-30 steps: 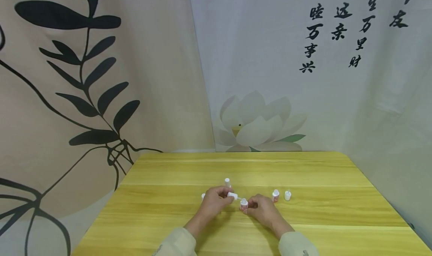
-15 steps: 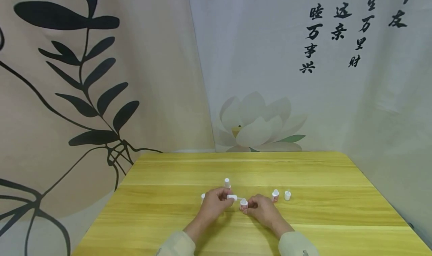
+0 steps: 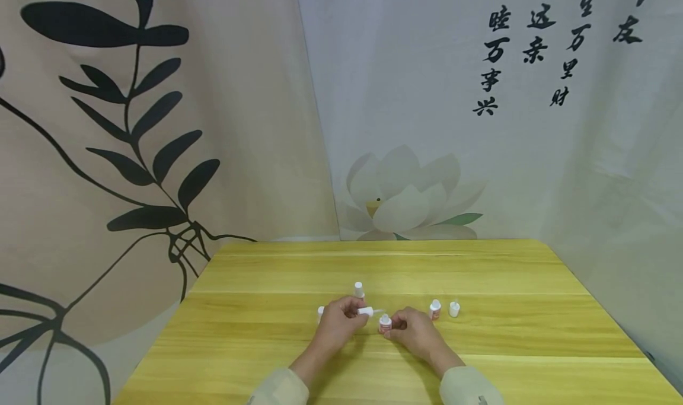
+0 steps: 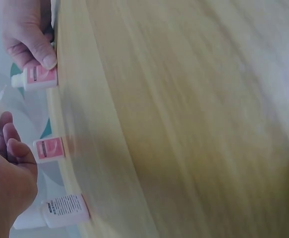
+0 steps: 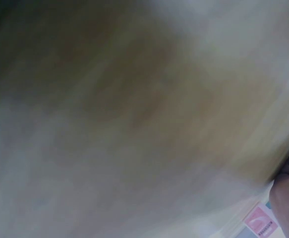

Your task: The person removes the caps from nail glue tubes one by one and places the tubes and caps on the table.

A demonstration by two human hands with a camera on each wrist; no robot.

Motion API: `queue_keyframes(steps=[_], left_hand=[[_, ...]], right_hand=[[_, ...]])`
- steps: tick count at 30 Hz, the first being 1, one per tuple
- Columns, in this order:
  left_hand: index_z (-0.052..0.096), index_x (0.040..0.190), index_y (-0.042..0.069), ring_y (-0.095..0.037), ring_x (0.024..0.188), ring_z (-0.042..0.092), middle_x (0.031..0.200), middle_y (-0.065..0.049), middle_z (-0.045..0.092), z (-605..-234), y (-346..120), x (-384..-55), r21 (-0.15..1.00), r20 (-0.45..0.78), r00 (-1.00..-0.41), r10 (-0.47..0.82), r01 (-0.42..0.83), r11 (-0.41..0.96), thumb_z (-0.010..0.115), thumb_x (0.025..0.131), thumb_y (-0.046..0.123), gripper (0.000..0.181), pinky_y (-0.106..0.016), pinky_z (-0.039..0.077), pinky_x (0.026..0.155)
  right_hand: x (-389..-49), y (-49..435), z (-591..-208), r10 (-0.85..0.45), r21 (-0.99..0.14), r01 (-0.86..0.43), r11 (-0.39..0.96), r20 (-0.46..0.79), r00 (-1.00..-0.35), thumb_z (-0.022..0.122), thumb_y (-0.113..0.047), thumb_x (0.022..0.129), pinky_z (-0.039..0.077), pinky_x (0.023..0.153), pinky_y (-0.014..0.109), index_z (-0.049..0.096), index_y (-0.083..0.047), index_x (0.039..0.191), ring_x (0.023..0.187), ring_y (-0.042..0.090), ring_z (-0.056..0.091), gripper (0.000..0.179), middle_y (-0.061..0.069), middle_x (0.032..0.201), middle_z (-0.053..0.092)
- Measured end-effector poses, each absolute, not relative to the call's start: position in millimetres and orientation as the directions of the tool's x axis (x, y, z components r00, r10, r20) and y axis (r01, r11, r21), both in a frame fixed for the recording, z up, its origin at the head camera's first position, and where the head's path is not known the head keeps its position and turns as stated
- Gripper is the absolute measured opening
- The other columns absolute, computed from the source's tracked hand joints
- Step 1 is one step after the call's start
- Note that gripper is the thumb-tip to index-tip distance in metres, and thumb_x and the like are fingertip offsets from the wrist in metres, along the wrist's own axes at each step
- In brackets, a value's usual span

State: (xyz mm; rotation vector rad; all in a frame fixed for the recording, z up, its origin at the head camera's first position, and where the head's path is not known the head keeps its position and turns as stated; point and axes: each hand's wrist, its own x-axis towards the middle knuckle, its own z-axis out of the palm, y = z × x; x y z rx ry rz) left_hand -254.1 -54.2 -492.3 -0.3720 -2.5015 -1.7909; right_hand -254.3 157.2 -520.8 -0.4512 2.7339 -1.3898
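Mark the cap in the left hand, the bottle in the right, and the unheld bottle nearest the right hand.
Held cap [image 3: 366,312]: head view, white side.
Held bottle [image 4: 40,76]: left wrist view, pink label.
Unheld bottle [image 3: 435,311]: head view, mid-body.

White cap [image 3: 365,312] between the fingers of the left hand [image 3: 338,323] no longer slopes downward; its thin stem [image 3: 379,311], earlier pointing down to the bottle [image 3: 385,324] at the right hand's [image 3: 417,332] fingertips, now levels out, tip clear above the mouth
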Motion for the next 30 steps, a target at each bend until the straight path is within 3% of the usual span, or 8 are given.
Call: queue_keyframes(steps=[13, 24, 30], left_hand=[[0.072, 0.109, 0.003, -0.015, 0.08, 0.058, 0.087, -0.001, 0.067, -491, -49, -254, 0.936, 0.155, -0.974, 0.166, 0.198, 0.292, 0.075, 0.086, 0.01, 0.024, -0.021, 0.05, 0.062], [0.073, 0.105, 0.005, -0.015, 0.079, 0.058, 0.085, -0.001, 0.065, -489, -45, -253, 0.942, 0.133, -0.979, 0.157, 0.174, 0.286, 0.075, 0.085, 0.007, 0.02, -0.022, 0.049, 0.061], [0.072, 0.111, 0.001, -0.014, 0.082, 0.059, 0.087, 0.0, 0.068, -490, -43, -254, 0.941, 0.146, -0.975, 0.167, 0.188, 0.281, 0.074, 0.086, 0.008, 0.026, -0.022, 0.05, 0.065]], right_hand=[[-255, 158, -519, -0.281, -0.793, -0.233, 0.563, 0.082, -0.956, 0.079, -0.024, 0.083, 0.048, 0.074, 0.033, 0.071, -0.017, 0.088, 0.081, 0.014, 0.055, 0.012, -0.003, 0.087, 0.059], [-256, 158, -521, -0.281, -0.762, -0.265, 0.591, 0.114, -0.953, 0.081, -0.026, 0.082, 0.045, 0.069, 0.029, 0.072, -0.018, 0.085, 0.078, 0.013, 0.053, 0.013, -0.004, 0.084, 0.058], [-256, 158, -522, -0.278, -0.76, -0.268, 0.592, 0.12, -0.953, 0.081, -0.026, 0.082, 0.046, 0.07, 0.03, 0.072, -0.018, 0.085, 0.078, 0.012, 0.053, 0.013, -0.005, 0.084, 0.058]])
